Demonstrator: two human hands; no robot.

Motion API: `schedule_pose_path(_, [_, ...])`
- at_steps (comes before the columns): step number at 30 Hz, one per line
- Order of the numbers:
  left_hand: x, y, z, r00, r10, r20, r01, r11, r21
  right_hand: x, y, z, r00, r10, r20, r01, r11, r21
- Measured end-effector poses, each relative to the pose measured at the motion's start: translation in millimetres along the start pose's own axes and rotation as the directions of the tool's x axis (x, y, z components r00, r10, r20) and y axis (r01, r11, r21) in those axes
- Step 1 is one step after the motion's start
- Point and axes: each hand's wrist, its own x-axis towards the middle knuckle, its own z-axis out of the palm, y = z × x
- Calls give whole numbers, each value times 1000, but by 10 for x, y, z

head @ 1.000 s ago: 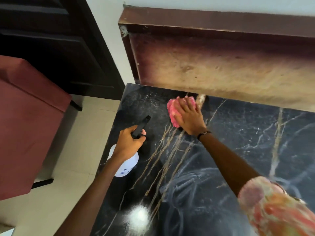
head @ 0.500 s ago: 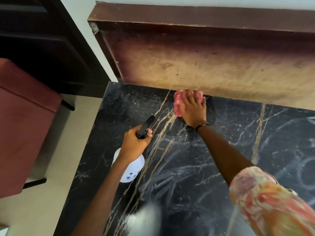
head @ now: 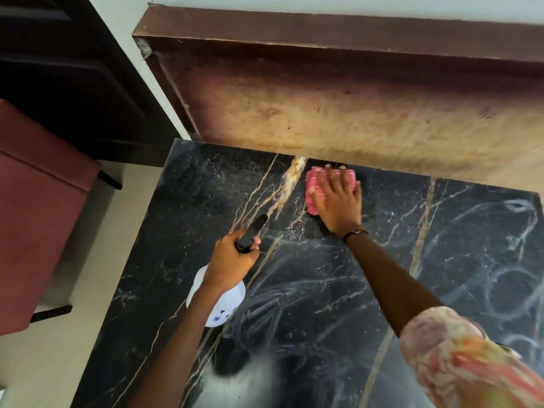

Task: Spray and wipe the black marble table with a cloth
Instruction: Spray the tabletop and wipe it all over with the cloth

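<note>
My right hand (head: 338, 201) lies flat on the pink cloth (head: 316, 187), fingers spread and straight, pressing it down onto the black marble table (head: 441, 260) right at the far edge where the top meets the brown wooden panel (head: 338, 113); I hold it splayed like this, I'd say, so the pressure spreads over the whole cloth and it can be pushed into that seam where grime tends to collect. The cloth is nubbly and plush, bunched into a rough pad that shows mostly on the left of my palm and past my fingertips. My left hand (head: 232, 260) is wrapped around the neck of the spray bottle (head: 217, 301), fingers curled tight at the black trigger head (head: 251, 234), whose nozzle points forward and to the right toward the patch beside the cloth; keeping it lifted over the near-left part of the table means I can wet the next stretch without setting anything down. The bottle's body is white, rounded and smooth, with small blue marks low on it. The marble is glossy and hard, black with thin white veins and a few broader gold streaks running toward me, and fine droplets speckle the surface left of the cloth while pale swirled smears show nearer to me and off to the right, so I judge the wiping is well under way but that far corner is not yet done
</note>
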Motion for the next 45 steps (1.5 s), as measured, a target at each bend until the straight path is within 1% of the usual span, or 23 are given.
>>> schedule_pose_path(2, [-86, -37, 7, 999, -31, -12, 32, 999, 10, -197, -271, 104, 992, -125, 25, 126, 991, -41])
schedule_pose_path(4, [-176, -73, 9, 998, -62, -29, 63, 998, 10, -564, -421, 221, 958, -278, 65, 283, 955, -88])
schedule_pose_path(6, [-262, -119, 14, 996, -77, -48, 77, 997, 8, -961, -321, 301, 912, -400, 89, 408, 909, -91])
schedule_pose_path(8, [-357, -172, 12, 995, -88, -52, 87, 996, -14, -1206, 6, 334, 879, -463, 112, 474, 875, -98])
schedule_pose_path(10, [-451, -236, 10, 994, -95, -56, 95, 995, -19, -1211, 333, 282, 889, -448, 91, 456, 881, -125])
schedule_pose_path(12, [-556, -302, 18, 990, -118, -71, 117, 993, -20, -1082, 399, 178, 938, -341, 65, 346, 934, -89])
schedule_pose_path(15, [-698, -384, 26, 983, -155, -102, 153, 988, -27, -893, 24, 103, 989, -148, 17, 148, 989, -2])
schedule_pose_path(17, [-790, -433, 29, 979, -164, -117, 161, 986, -37, -850, -295, 139, 992, -119, 32, 119, 993, 16])
schedule_pose_path(19, [-859, -473, 24, 975, -177, -132, 174, 984, -36, -936, -558, 200, 977, -198, 79, 200, 980, -20])
schedule_pose_path(21, [-914, -519, 2, 972, -185, -142, 183, 983, -29, -1161, -701, 262, 927, -347, 141, 359, 931, -70])
schedule_pose_path(23, [-969, -554, -31, 972, -195, -134, 192, 981, -31, -1414, -644, 312, 852, -494, 172, 512, 855, -85])
schedule_pose_path(25, [-1020, -596, -73, 969, -207, -133, 203, 978, -38, -1545, -404, 311, 797, -576, 182, 597, 797, -88])
schedule_pose_path(27, [-1061, -657, -124, 968, -207, -139, 203, 978, -47, -1496, -146, 260, 805, -571, 164, 592, 793, -142])
schedule_pose_path(29, [-1085, -720, -167, 971, -202, -131, 199, 979, -36, -1315, -95, 180, 879, -452, 155, 473, 868, -151])
schedule_pose_path(31, [-1098, -782, -216, 976, -187, -115, 185, 982, -28, -1124, -326, 144, 952, -286, 105, 294, 953, -70])
schedule_pose_path(33, [-1096, -828, -264, 981, -172, -93, 172, 985, -16, -967, -696, 178, 983, -173, 66, 174, 985, -12])
schedule_pose_path(34, [-1093, -845, -283, 982, -169, -82, 169, 986, -9, -915, -879, 205, 985, -153, 75, 154, 988, -6])
schedule_pose_path(35, [-1079, -866, -311, 984, -165, -72, 165, 986, 1, -895, -1059, 238, 983, -160, 90, 162, 987, -13])
schedule_pose_path(37, [-1044, -880, -372, 985, -160, -66, 162, 987, 25, -979, -1344, 318, 960, -249, 126, 258, 964, -58])
schedule_pose_path(39, [-1020, -876, -428, 988, -144, -64, 146, 989, 31, -1218, -1431, 390, 894, -408, 184, 431, 895, -113])
schedule_pose_path(41, [-987, -872, -498, 991, -120, -55, 123, 991, 44, -1452, -1283, 419, 821, -533, 203, 563, 816, -135])
schedule_pose_path(43, [-958, -893, -570, 992, -120, -29, 122, 990, 67, -1543, -993, 399, 814, -552, 183, 578, 802, -150])
schedule_pose_path(45, [-941, -915, -634, 992, -129, 13, 129, 990, 49, -1454, -766, 323, 878, -453, 155, 475, 866, -159])
